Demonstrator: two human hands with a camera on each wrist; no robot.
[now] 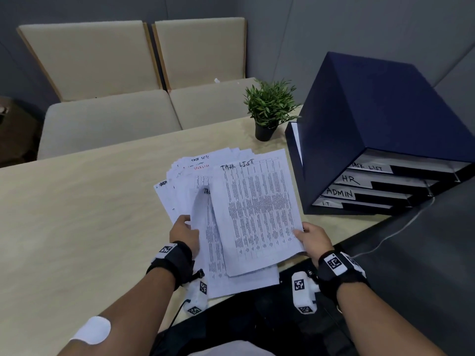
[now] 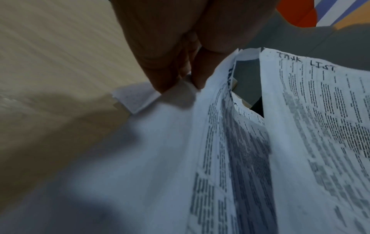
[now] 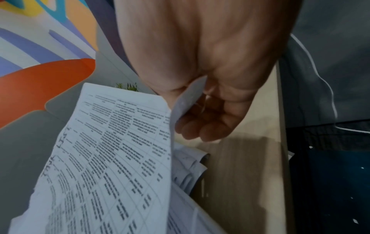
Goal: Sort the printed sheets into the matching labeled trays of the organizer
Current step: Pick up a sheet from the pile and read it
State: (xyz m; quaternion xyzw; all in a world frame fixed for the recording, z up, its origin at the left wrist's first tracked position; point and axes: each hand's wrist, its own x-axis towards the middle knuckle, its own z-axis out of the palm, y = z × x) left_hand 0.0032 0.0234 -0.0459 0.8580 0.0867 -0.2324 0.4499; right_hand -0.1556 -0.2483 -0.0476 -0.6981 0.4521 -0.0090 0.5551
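A fanned pile of printed sheets (image 1: 180, 176), several headed "TASK LIST", lies on the table. My right hand (image 1: 302, 233) pinches the right edge of a "TASK LIST" sheet (image 1: 257, 211) lifted above the pile; in the right wrist view the thumb lies on this sheet (image 3: 112, 158) with the fingers (image 3: 200, 126) under it. My left hand (image 1: 186, 222) pinches the edge of another sheet (image 1: 203, 217), which curls upward. The dark blue organizer (image 1: 359, 119) stands to the right, its trays labelled TASK LIST (image 1: 367, 167), HR (image 1: 350, 179), ADMIN (image 1: 339, 193) and I.T. (image 1: 326, 203).
A small potted plant (image 1: 270, 109) stands behind the pile, just left of the organizer. The light wooden table (image 1: 90, 214) stretches to the left. Beige cushioned seats (image 1: 108, 119) line the far side. A thin white cable (image 1: 401, 227) runs off the table's right edge.
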